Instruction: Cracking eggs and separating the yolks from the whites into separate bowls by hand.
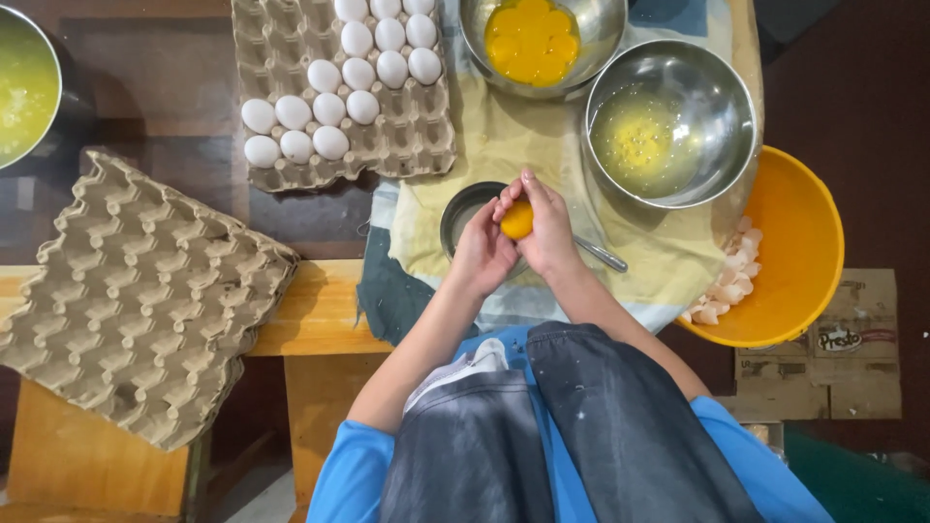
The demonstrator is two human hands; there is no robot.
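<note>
My left hand (481, 250) and my right hand (548, 230) meet over a small dark bowl (461, 210), holding an egg yolk (516, 220) between the fingers; any shell pieces are hidden by the fingers. A metal spoon handle (602, 256) sticks out from under my right hand. Behind stand a steel bowl of yolks (531, 39) and a steel bowl of egg white (670, 124). An egg carton tray (407, 136) with several white eggs (329, 108) lies to the left.
An orange bowl (799, 242) with eggshells (728, 281) sits at the right. An empty stack of egg trays (145, 291) rests at the left. A pot of yellow liquid (24, 82) is at the far left edge. A yellow cloth (504, 136) covers the work surface.
</note>
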